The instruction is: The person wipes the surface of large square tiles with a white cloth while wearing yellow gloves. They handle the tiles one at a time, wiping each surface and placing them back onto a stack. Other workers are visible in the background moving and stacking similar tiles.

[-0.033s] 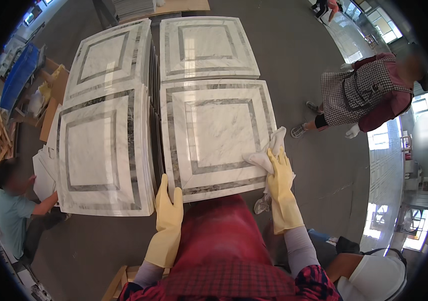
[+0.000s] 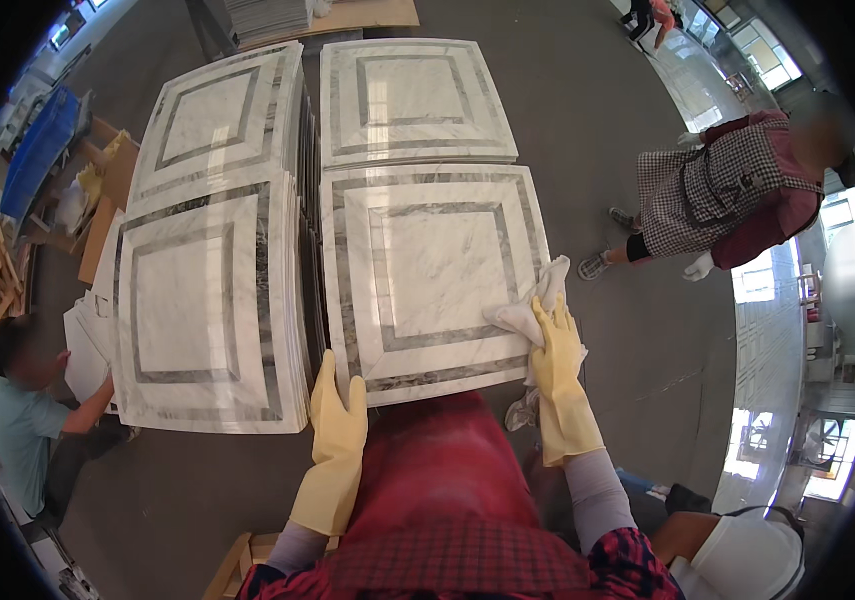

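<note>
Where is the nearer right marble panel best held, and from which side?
Probably grip the marble panel by its near edge, from the near side: this edge is exposed, while only a narrow gap parts the left edge from the next stack.

Bright windows (image 2: 767,58) (at right) edge the grey floor (image 2: 197,490).

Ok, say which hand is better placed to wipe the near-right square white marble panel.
Probably the yellow-gloved right hand: it touches the crumpled white cloth, partly on the panel; the yellow-gloved left hand has none.
</note>
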